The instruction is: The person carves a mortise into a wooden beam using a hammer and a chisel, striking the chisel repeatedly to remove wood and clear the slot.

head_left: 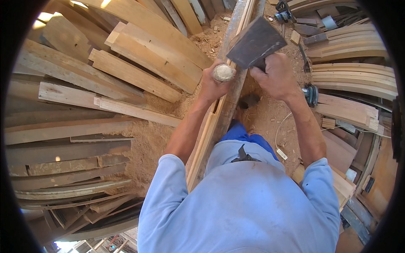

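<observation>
My left hand (213, 86) is wrapped round an upright chisel (223, 73), whose pale, worn, round handle end faces up. Its blade is hidden below the fist. In my right hand (278, 78) is a mallet (257, 42) with a dark, blocky head. That head is raised just right of and beyond the chisel's end, apart from it. Beneath both hands a long pale wooden piece (202, 154) runs away from me along a narrow beam (228, 103). A dark slot shows in the wood just below my left hand.
Stacked boards (135, 80) fan out on the left, and curved planks (354, 80) are piled on the right. Power tools (311, 95) lie near the right stack. A white cable with a plug (282, 154) crosses the sawdust-covered floor (263, 122).
</observation>
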Demonstrator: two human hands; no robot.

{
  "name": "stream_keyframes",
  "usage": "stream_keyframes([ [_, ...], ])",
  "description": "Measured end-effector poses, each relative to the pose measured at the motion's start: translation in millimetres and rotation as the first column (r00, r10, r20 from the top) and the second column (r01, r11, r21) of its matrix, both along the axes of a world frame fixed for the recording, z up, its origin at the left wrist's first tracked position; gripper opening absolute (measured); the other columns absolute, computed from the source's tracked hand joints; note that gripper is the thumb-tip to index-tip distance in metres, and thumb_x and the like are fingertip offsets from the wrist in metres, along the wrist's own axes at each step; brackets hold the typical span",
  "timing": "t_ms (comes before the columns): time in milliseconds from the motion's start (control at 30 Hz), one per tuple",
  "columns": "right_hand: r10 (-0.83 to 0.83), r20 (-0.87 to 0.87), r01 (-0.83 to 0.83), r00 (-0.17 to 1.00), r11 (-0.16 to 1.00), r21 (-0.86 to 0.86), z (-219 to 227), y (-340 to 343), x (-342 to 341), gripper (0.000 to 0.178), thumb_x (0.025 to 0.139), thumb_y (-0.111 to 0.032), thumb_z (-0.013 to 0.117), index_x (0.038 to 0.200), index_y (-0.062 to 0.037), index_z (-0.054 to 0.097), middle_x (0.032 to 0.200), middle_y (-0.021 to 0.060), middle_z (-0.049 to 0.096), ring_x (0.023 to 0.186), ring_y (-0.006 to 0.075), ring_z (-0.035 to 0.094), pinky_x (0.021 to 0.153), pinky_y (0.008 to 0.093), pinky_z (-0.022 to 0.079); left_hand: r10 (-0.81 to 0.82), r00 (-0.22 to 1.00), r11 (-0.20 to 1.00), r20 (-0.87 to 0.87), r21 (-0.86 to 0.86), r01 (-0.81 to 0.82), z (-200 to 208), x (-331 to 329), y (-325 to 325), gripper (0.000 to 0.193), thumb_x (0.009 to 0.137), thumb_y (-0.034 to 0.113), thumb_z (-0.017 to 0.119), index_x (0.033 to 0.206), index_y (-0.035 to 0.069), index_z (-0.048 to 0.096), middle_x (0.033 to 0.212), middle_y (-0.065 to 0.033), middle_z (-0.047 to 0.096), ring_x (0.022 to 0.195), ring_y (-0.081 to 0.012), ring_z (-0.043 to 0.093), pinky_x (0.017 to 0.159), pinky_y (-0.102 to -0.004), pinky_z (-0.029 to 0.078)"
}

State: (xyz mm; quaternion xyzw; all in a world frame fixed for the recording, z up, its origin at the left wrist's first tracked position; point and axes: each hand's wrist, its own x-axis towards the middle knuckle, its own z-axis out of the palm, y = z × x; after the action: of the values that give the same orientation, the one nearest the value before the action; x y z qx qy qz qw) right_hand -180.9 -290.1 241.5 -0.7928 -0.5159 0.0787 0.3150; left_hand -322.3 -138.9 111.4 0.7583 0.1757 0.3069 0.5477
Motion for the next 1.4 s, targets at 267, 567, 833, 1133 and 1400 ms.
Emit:
stream_keyframes([
  [267,-0.042,-0.046,0.030,0.998,0.971,-0.238,-29,-10,1,0.035,0.080,-0.027,0.067,0.078,0.0075,0.069,0.083,0.0295,0.067,0.083,0.0456,0.069,0.078,0.0508,0.055,-0.073,0.994,0.995,0.079,0.079,0.067,-3,6,-1,0.021,0.081,0.004,0.078,0.099,0.003,0.067,0.085,-0.0052,0.073,0.079,-0.0084,0.065,0.072,-0.0279,0.053],
  [567,-0.053,-0.065,0.034,0.996,0.966,-0.255,-31,-18,7,0.033,0.078,-0.024,0.068,0.082,0.0092,0.068,0.080,0.0321,0.065,0.080,0.0465,0.068,0.076,0.0504,0.055,-0.080,0.997,0.993,0.015,0.093,0.079,-1,17,1,0.027,0.076,0.006,0.080,0.099,0.002,0.067,0.079,-0.0084,0.071,0.075,-0.0107,0.067,0.069,-0.0307,0.054],
  [833,-0.101,-0.904,0.105,0.415,0.992,-0.063,-82,-87,13,0.032,0.086,-0.023,0.074,0.105,0.0018,0.068,0.084,0.0085,0.072,0.068,0.0161,0.068,0.064,0.0299,0.055,-0.138,0.985,0.967,-0.100,0.203,0.156,80,18,-57,0.033,0.070,0.011,0.084,0.094,0.004,0.063,0.085,-0.0132,0.068,0.080,-0.0313,0.067,0.073,-0.0403,0.054],
  [1133,0.091,-0.927,0.318,-0.365,0.948,-0.032,-146,-113,-7,0.032,0.093,-0.027,0.073,0.110,-0.0010,0.067,0.089,0.0040,0.070,0.082,0.0117,0.067,0.072,0.0283,0.056,-0.156,0.985,0.778,-0.080,0.605,0.172,46,13,-170,0.037,0.066,0.022,0.084,0.098,0.010,0.069,0.123,-0.0187,0.059,0.116,-0.0380,0.054,0.101,-0.0508,0.041],
  [1400,-0.197,-0.959,0.000,0.203,0.980,-0.201,-179,-174,23,0.043,0.079,-0.033,0.080,0.106,-0.0029,0.066,0.083,0.0042,0.068,0.070,0.0131,0.063,0.064,0.0289,0.050,0.245,0.538,0.968,-0.806,0.234,-0.090,-82,-151,-70,0.095,0.068,0.026,0.085,0.152,0.011,0.043,0.147,-0.0296,0.046,0.139,-0.0434,0.044,0.117,-0.0484,0.034],
])
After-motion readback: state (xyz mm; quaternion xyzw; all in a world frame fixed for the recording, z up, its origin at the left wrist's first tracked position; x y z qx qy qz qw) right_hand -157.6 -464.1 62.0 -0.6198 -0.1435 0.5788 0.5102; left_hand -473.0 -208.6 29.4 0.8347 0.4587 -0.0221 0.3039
